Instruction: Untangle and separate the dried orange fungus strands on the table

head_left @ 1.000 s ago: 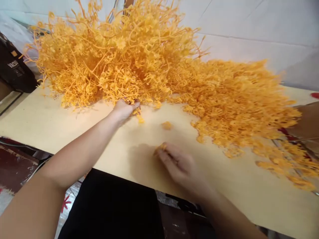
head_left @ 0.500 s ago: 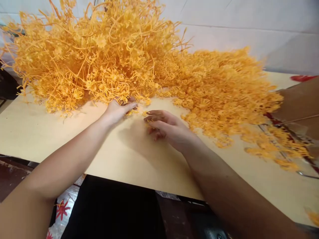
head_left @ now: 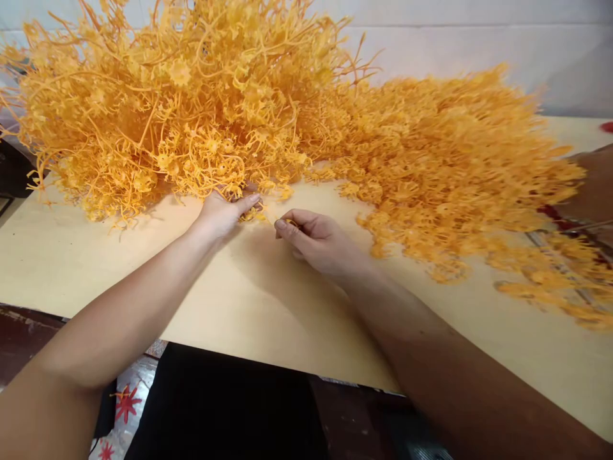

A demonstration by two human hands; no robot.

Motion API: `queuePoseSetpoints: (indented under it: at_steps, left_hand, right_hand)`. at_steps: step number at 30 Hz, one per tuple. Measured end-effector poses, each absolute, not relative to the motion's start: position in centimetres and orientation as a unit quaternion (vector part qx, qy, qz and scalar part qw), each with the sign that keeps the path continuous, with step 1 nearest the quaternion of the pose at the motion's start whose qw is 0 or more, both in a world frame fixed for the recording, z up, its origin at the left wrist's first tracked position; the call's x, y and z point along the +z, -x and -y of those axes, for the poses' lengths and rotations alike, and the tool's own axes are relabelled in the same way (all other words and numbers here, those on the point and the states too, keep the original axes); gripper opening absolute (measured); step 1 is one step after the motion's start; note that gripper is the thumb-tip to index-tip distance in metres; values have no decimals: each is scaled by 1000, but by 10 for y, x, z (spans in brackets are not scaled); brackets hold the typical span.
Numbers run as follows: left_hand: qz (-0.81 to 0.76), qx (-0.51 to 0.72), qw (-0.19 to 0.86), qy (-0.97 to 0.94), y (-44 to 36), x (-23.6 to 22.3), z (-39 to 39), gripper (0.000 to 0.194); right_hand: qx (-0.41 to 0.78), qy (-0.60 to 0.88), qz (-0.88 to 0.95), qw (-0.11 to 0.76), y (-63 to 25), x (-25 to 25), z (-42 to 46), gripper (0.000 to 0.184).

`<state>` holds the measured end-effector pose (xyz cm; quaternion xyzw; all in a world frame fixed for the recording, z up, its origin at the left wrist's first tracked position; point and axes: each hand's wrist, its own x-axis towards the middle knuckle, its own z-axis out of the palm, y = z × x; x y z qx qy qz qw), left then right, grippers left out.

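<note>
A large heap of yellow-orange artificial flower pieces (head_left: 191, 121), with thin stems and small star-shaped heads, rises in front of me. My left hand (head_left: 227, 209) is at its lower front edge, thumb laid over a few yellow flower pieces (head_left: 253, 216); its other fingers are partly hidden beneath the heap. Just to the right, my right hand (head_left: 311, 235) is closed in a pinch above the table. A thin yellow bit shows between its thumb and forefinger, mostly covered by the fingers. A narrow gap separates the two hands.
A second, flatter spread of yellow flower pieces (head_left: 445, 160) lies to the right, trailing toward the table's right side. The pale table (head_left: 230, 306) has its front edge close to my lap. A brown box-like object (head_left: 594, 185) stands at the right, and a tiled wall (head_left: 454, 45) behind.
My right hand's fingers have closed from loosely spread into a pinch. My left hand stays at the heap's edge. The view has shifted slightly.
</note>
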<state>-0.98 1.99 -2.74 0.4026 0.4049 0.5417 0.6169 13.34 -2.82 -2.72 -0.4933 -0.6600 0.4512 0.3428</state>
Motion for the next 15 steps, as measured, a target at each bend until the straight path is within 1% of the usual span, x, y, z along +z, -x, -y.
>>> queuePoseSetpoints:
  at_steps: [3, 6, 8, 12, 13, 14, 15]
  left_hand:
    - [-432, 544, 600, -397, 5, -25, -16, 20]
    - [-464, 512, 601, -401, 1, -24, -13, 20]
    - [-486, 505, 592, -399, 0, -25, -15, 18]
    - [-526, 547, 570, -315, 10, -29, -27, 15]
    - [-518, 549, 580, -306, 14, -29, -29, 16]
    - [-501, 543, 597, -313, 18, -29, -30, 16]
    - [-479, 533, 615, -330, 21, -29, -30, 17]
  right_hand:
    - [392, 473, 713, 337, -130, -25, 34, 29]
    - [287, 454, 760, 366, -128, -20, 42, 32]
    - [242, 418, 788, 382, -127, -14, 54, 32]
    - [246, 269, 863, 351, -121, -5, 83, 29]
    - [258, 263, 863, 344, -120, -6, 87, 27]
    - [278, 288, 852, 337, -118, -9, 87, 23]
    - [303, 346, 822, 337, -117, -14, 85, 16]
